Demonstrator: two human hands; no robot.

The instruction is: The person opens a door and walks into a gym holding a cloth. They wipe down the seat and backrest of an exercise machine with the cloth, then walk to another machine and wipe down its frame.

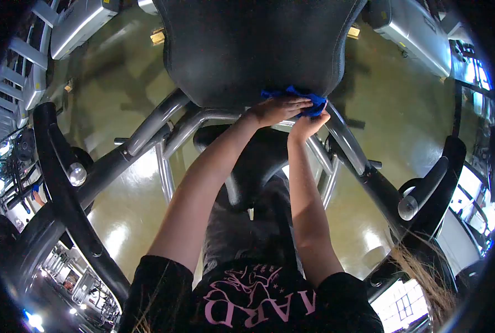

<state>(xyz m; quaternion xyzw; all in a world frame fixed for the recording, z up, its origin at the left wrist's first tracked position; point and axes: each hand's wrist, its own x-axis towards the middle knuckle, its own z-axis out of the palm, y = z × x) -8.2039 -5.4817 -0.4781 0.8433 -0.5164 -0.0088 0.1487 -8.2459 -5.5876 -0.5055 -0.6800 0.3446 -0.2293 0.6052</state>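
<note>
A bunched blue cloth point(315, 105) lies against the lower right edge of a large black padded backrest point(253, 53). My left hand point(280, 110) presses on the cloth from the left, its fingers close together and partly over it. Just below and to the right, my right hand point(307, 125) grips the cloth's lower end near the pad's corner. Part of the cloth is hidden under my left hand. Below my hands is a smaller black padded seat point(242, 183), partly covered by my forearms.
Thick dark metal tubes point(153, 125) of a gym machine run out to both sides. Long black padded arms with handles stand at left point(64, 172) and right point(431, 188). Silver-grey machine housings point(81, 28) sit at the upper corners, above a shiny greenish floor point(392, 122).
</note>
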